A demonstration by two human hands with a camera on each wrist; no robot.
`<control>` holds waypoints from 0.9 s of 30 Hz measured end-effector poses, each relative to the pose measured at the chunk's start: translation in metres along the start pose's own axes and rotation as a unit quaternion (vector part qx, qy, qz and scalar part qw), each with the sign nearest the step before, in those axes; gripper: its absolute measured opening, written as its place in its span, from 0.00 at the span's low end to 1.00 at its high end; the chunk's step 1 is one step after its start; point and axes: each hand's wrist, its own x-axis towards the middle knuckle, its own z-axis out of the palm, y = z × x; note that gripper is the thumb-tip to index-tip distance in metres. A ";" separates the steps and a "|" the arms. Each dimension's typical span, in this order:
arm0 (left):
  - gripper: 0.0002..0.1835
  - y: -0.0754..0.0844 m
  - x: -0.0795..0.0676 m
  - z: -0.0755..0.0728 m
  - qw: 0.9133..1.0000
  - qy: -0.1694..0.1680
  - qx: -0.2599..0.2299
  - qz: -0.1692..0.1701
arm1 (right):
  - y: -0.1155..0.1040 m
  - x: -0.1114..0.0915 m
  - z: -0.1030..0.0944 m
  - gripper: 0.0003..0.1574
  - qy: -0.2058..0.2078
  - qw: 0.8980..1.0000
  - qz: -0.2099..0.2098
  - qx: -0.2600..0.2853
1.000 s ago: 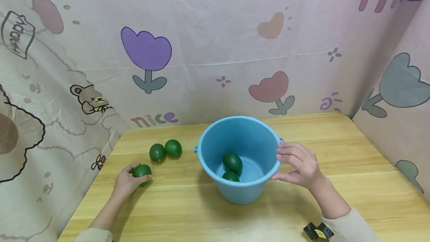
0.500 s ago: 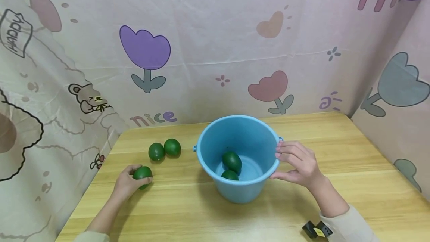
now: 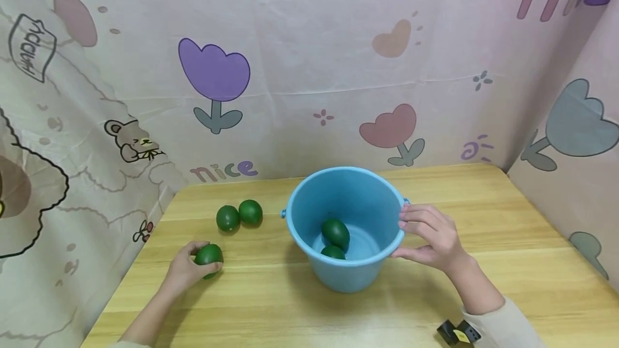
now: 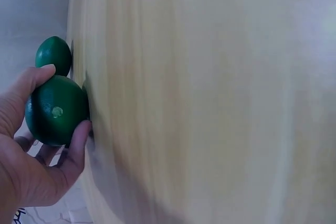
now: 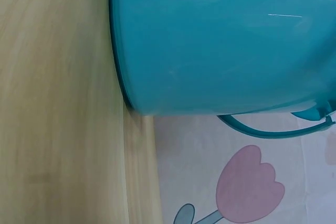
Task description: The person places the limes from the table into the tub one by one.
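Observation:
My left hand [image 3: 182,270] grips a green lime [image 3: 209,260] at the left of the table, thumb on one side and fingers on the other. In the left wrist view the held lime [image 4: 58,109] shows its pale stem scar, with another lime [image 4: 54,55] beyond it. Two limes [image 3: 228,218] sit side by side behind the left hand. A light blue bucket [image 3: 345,275] stands upright at the centre, with two limes [image 3: 335,234] inside. My right hand [image 3: 432,238] holds the bucket's right rim; the hand itself is out of the right wrist view.
The wooden table [image 3: 261,305] reaches back to a printed cloth [image 3: 300,42]. A small black device [image 3: 456,333] is by the right sleeve near the front. Behind the bucket its handle [image 5: 273,132] hangs down in the right wrist view.
My left hand has shifted slightly right and toward the front with the lime. The right hand and the bucket have stayed in place.

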 end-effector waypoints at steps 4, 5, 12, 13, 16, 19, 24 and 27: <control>0.40 0.000 -0.003 0.003 1.000 0.008 0.005 0.010 | -0.001 0.001 -0.001 0.33 -0.003 1.000 0.006 0.012; 0.39 0.001 -0.003 0.004 1.000 0.010 0.005 0.011 | -0.001 0.001 -0.002 0.33 -0.003 1.000 0.007 0.014; 0.39 0.007 -0.005 0.009 0.999 0.003 0.002 0.032 | -0.001 0.003 -0.001 0.32 0.000 1.000 0.008 0.017; 0.39 0.008 -0.005 0.010 0.999 0.001 0.002 0.036 | 0.000 0.003 -0.001 0.32 0.000 1.000 0.008 0.018; 0.38 0.013 -0.006 0.014 0.999 -0.002 0.004 0.047 | 0.000 0.003 -0.001 0.32 0.001 1.000 0.008 0.018; 0.37 0.018 -0.007 0.018 0.998 -0.010 0.005 0.054 | -0.001 0.003 -0.002 0.32 -0.001 1.000 0.008 0.017; 0.36 0.027 -0.009 0.023 0.998 -0.032 -0.003 0.062 | 0.000 0.003 -0.002 0.32 -0.004 1.000 0.006 0.012; 0.37 0.032 -0.010 0.026 0.997 -0.044 -0.004 0.064 | 0.000 0.003 -0.003 0.32 -0.005 1.000 0.006 0.011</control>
